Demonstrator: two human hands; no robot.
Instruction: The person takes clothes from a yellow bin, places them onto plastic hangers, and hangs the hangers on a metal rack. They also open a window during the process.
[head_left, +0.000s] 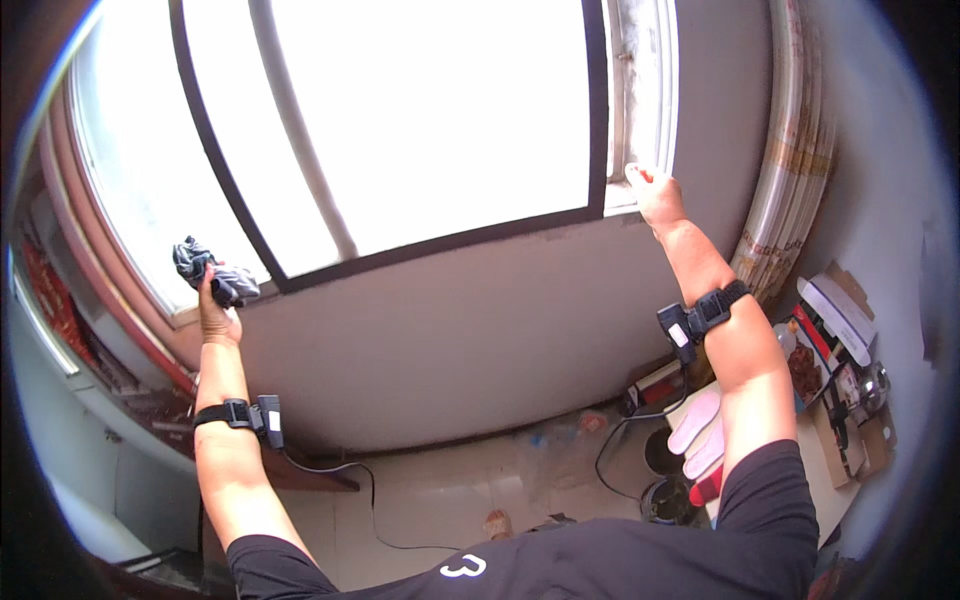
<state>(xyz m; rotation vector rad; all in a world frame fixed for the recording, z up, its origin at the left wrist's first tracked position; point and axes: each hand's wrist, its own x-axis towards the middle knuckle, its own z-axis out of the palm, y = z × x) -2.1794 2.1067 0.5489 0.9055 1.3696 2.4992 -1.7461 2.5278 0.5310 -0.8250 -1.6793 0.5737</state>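
Note:
My left hand (219, 315) is raised at the left, closed around a crumpled grey and black cloth (236, 283) beside the lower left corner of a dark-framed window panel (442, 246). Bright light fills the panel. My right hand (658, 196) is raised at the right of the panel, near the sill and the narrow side opening, with its fingers curled. Whether it touches the frame or holds anything small cannot be told. Each forearm bears a black strap with a small device (271, 421) and a cable.
Long wrapped rolls (795, 157) stand in the right corner. Below them are open boxes (836, 322), pink insoles (694, 424) on a light surface, and dark pots (667, 501). A curved reddish-brown wooden edge (112, 281) runs down the left. Clear plastic (555, 457) lies on the tiled floor.

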